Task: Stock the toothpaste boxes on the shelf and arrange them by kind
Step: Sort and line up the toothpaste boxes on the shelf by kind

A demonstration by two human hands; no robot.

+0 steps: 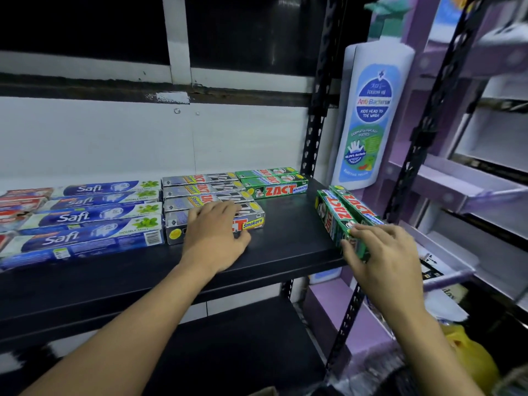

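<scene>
far left end of the shelf (285, 244): red boxes (20, 205), partly cut off by the frame. next along, four blue safi boxes (85, 217) ranked from back edge to front, long axes parallel to the front edge. then four grey zact smokers boxes (200, 192) laid the same way, just beside the safi row. left hand (215, 235) flat on top of the frontmost grey box, fingers straight and spread, gripping nothing, probably pressing or steadying it.

right of that, at the back edge, green zact whitening boxes (273, 184), also lengthwise along the edge, just beside the back of the grey row, with bare shelf in front of them. at the front right corner, two more green boxes (340, 215) side by side, near ends pinched in the right hand (383, 252), fingers curled over the top and thumb at the left side. cannot tell whether their far ends touch the shelf.

long axis of this pair running from the front edge toward the back — roughly crosswise to the stocked green ones. likely calls for a turn to bring them parallel, then a slide leftward and back into the bare strip ahead of the green row. right hand nearer and already holding — left hand taken up on the grey row. beyond the right end, a tall white wash bottle (371, 115), upright beside the post.
</scene>
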